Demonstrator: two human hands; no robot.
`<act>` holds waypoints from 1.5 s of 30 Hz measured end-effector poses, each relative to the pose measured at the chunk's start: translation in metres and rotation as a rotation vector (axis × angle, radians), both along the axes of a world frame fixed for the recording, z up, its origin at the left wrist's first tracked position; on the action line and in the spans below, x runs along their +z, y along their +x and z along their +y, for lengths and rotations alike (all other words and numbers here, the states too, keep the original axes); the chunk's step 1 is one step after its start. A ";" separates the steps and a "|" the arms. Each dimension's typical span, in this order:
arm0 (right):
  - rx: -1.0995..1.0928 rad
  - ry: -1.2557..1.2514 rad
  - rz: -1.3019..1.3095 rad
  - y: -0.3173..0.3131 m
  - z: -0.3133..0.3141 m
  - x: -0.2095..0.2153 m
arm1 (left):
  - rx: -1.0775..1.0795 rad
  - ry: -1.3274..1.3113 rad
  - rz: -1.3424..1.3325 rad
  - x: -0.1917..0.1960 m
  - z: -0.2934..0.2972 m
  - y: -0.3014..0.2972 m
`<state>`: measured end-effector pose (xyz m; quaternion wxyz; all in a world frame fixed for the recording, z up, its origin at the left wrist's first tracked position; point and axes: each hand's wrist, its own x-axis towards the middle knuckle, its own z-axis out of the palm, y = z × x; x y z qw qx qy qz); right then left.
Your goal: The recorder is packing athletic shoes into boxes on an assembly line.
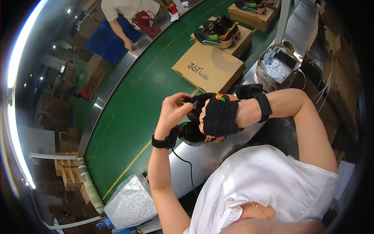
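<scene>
A pair of black sneakers with orange and green trim lies before me at the belt's near edge. Into the opening of the farther shoe [199, 106] reaches my left hand [173, 113], its thumb and index finger pinched on a small, pale, see-through piece [195, 104]. My right hand [223, 117], in a black knitted cover, lies across the pair with curled fingers. Whatever those fingers grip is hidden beneath the hand. The nearer shoe [191, 133] shows its dark opening below the right hand. Both wrists wear black straps.
Beyond the shoes, a brown shoebox [210, 66] sits on the green conveyor belt [128, 113], with more sneakers [218, 33] behind it. At right stands a carton of small white packets [274, 66]. Silvery plastic packaging [130, 202] is at lower left. Across the belt, another person's hand [130, 45] rests on the metal edge.
</scene>
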<state>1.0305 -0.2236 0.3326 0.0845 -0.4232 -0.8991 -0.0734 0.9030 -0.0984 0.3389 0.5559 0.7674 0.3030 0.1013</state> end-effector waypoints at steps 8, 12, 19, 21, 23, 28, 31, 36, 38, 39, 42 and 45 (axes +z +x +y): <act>0.116 -0.711 0.541 0.002 0.014 -0.080 | -0.191 0.252 0.242 -0.089 -0.020 -0.029; -0.356 -0.355 0.505 0.041 0.064 -0.111 | -0.263 0.377 0.217 -0.119 -0.057 -0.016; -0.746 0.008 0.020 0.057 0.093 -0.244 | -0.276 0.325 0.273 -0.113 -0.032 -0.013; -0.698 -0.040 0.119 0.050 0.085 -0.227 | -0.264 0.372 0.264 -0.125 -0.019 -0.022; -0.672 -0.056 0.224 0.043 0.088 -0.205 | -0.037 0.664 0.138 -0.136 -0.010 -0.022; -0.564 0.020 1.153 0.031 0.083 -0.088 | 0.013 0.826 0.194 -0.128 -0.001 -0.022; -0.585 -0.164 1.726 0.052 0.086 -0.069 | -0.029 0.732 0.384 -0.136 -0.001 -0.050; -1.085 -0.376 2.293 0.093 0.115 -0.238 | 0.134 0.737 0.754 -0.148 0.023 -0.123; -1.298 -0.660 2.523 0.076 0.099 -0.197 | 0.179 0.717 0.793 -0.150 0.020 -0.143; -1.302 -0.675 2.568 0.081 0.096 -0.212 | 0.176 0.718 0.796 -0.150 0.022 -0.139; -1.414 -0.599 2.483 0.118 0.101 -0.262 | 0.047 0.955 0.750 -0.146 0.031 -0.112; -1.309 -0.549 2.525 0.143 0.097 -0.256 | -0.003 1.010 0.664 -0.143 0.043 -0.077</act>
